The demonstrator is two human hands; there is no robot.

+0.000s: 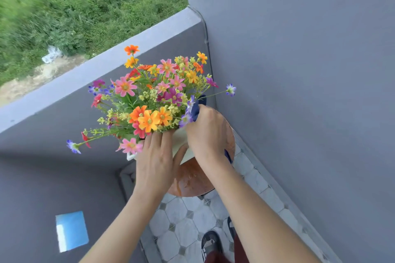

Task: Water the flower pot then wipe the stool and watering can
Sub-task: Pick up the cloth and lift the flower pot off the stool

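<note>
Flowers (pixel 149 100) orange, pink, yellow, purple, red, cream flower pot (pixel 181 143), dark blue cloth (pixel 197 109), reddish-brown stool (pixel 192 179), grey-white octagon-patterned floor tiles (pixel 181 220), grey walls (pixel 299 70)

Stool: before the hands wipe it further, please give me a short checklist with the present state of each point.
1. Cloth in hand: ok, the right hand grips the dark blue cloth.
2. Pot steadied: ok, the left hand rests flat on the white flower pot.
3. Pot fully on the stool: cannot tell, hands and flowers hide its base.
4. Stool surface dry: not ok, wet marks show.
5. Watering can location: cannot tell, not in view.
</note>
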